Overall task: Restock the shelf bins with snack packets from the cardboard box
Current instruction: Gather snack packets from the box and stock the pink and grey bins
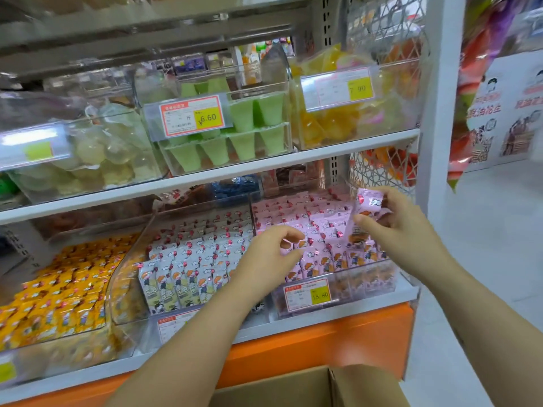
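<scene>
The left hand [273, 254] curls over the pink rows [323, 227] in the clear bin [407, 279]; whether it pinches a packet I cannot tell. The cardboard box [293, 387] sits below. The right hand [396, 224] grips a pink packet [370, 201] above the bin's right side; placing seems under way, and next it needs slotting upright

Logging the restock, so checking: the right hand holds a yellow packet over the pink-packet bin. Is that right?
Not quite. The packet in the right hand is pink, not yellow. It is held over the pink-packet bin, as the head view shows.
</scene>
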{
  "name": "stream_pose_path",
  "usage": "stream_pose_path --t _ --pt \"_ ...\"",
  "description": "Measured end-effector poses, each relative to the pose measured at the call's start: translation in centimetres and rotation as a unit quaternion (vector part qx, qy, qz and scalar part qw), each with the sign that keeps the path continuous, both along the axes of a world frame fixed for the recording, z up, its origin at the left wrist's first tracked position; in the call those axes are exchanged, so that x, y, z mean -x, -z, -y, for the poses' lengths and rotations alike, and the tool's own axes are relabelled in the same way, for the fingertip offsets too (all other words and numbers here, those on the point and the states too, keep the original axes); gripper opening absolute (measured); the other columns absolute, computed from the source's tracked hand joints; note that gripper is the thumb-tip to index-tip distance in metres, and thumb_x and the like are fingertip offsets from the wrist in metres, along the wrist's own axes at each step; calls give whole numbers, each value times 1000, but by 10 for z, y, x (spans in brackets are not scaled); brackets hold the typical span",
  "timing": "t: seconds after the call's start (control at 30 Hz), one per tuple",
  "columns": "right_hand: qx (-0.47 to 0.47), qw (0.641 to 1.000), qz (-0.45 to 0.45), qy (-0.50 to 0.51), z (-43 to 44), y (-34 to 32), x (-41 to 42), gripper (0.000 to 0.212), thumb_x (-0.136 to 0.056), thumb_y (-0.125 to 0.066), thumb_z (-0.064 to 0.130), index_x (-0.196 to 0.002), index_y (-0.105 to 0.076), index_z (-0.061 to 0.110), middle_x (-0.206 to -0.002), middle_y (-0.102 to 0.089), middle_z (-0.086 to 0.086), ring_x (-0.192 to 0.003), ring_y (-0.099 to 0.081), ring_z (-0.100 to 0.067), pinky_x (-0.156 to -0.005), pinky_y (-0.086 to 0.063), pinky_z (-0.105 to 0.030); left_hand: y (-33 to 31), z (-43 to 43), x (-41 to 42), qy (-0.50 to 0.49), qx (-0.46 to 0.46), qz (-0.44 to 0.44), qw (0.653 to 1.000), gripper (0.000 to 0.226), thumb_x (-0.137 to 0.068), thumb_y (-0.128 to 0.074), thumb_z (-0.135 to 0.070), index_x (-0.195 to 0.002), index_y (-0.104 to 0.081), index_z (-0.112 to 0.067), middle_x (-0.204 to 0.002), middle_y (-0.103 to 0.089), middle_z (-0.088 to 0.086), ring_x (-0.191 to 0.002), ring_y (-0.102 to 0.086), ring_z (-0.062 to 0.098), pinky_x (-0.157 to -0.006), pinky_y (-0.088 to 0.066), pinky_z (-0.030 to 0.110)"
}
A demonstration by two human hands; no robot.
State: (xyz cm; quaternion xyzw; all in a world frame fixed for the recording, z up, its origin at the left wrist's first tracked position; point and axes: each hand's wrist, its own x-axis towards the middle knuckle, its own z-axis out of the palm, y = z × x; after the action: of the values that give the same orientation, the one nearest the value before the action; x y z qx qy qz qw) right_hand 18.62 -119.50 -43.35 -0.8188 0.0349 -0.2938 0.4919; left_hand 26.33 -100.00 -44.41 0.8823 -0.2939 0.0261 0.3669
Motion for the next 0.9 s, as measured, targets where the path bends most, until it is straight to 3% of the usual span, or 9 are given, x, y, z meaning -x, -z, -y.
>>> stream_pose_path --t 0.1,0.2,0.3,0.43,0.53,0.57,0.63,0.73,0.9 --pt "50 998 -10 28 20 4 4 31 -91 -59 16 -114 -44 31 -62 -59 3 -50 -57 -1 -47 -42 -13 3 22 0 34 -24 14 999 19 -92 -60 -20 -110 -62 -26 -103 -57 -14 -95 -54 5 -83 -44 18" --pt "111 991 -54 46 36 16 3 39 -91 -55 11 -121 -39 30 -50 -51 5 -45 -51 -8 -51 -40 -30 8 44 2 66 -34 -10 997 21 -93 -58 -17 -113 -62 -22 -105 -56 -9 -93 -55 9 -83 -44 21" --pt "155 983 -78 52 48 29 -3 43 -92 -50 13 -132 -36 24 -47 -45 5 -40 -45 -5 -51 -38 -31 16 64 0 83 -64 17 994 26 -93 -56 -16 -118 -61 -22 -113 -58 -5 -94 -54 8 -86 -45 24" --pt "196 977 -81 29 53 33 -8 38 -95 -48 16 -132 -41 21 -67 -47 14 -60 -55 -9 -62 -43 -31 24 89 -11 69 -119 75 988 35 -93 -56 -24 -128 -54 -28 -123 -55 -4 -112 -53 16 -96 -45 39" --pt "212 972 -103 28 58 35 -13 40 -94 -53 22 -133 -44 23 -117 -50 2 -84 -60 -17 -83 -46 -34 26 108 -23 67 -189 79 977 44 -92 -58 -29 -134 -48 -26 -133 -52 0 -122 -50 22 -100 -42 43" --pt "217 970 -102 37 60 36 -14 41 -93 -56 26 -133 -45 23 -122 -47 2 -90 -58 -17 -86 -45 -33 26 115 -26 72 -206 77 973 45 -91 -59 -30 -134 -49 -24 -132 -52 2 -121 -49 24 -99 -42 44" --pt "221 969 -85 66 62 39 -16 38 -89 -62 29 -125 -51 23 -115 -50 4 -96 -54 -17 -79 -41 -28 27 127 -29 89 -210 80 970 42 -88 -62 -31 -128 -52 -22 -123 -56 6 -115 -50 29 -92 -45 45" --pt "201 973 -57 96 64 38 -13 18 -84 -64 25 -99 -54 20 -89 -57 2 -74 -50 -13 -60 -33 -27 30 140 -33 91 -225 81 967 41 -85 -61 -32 -124 -52 -22 -116 -58 7 -108 -49 32 -81 -47 43" --pt "198 975 -56 83 64 39 -8 17 -83 -64 23 -88 -48 27 -69 -45 16 -63 -45 0 -52 -27 -18 29 146 -41 79 -217 34 972 43 -88 -60 -22 -130 -52 -17 -129 -54 10 -118 -49 31 -92 -47 45"
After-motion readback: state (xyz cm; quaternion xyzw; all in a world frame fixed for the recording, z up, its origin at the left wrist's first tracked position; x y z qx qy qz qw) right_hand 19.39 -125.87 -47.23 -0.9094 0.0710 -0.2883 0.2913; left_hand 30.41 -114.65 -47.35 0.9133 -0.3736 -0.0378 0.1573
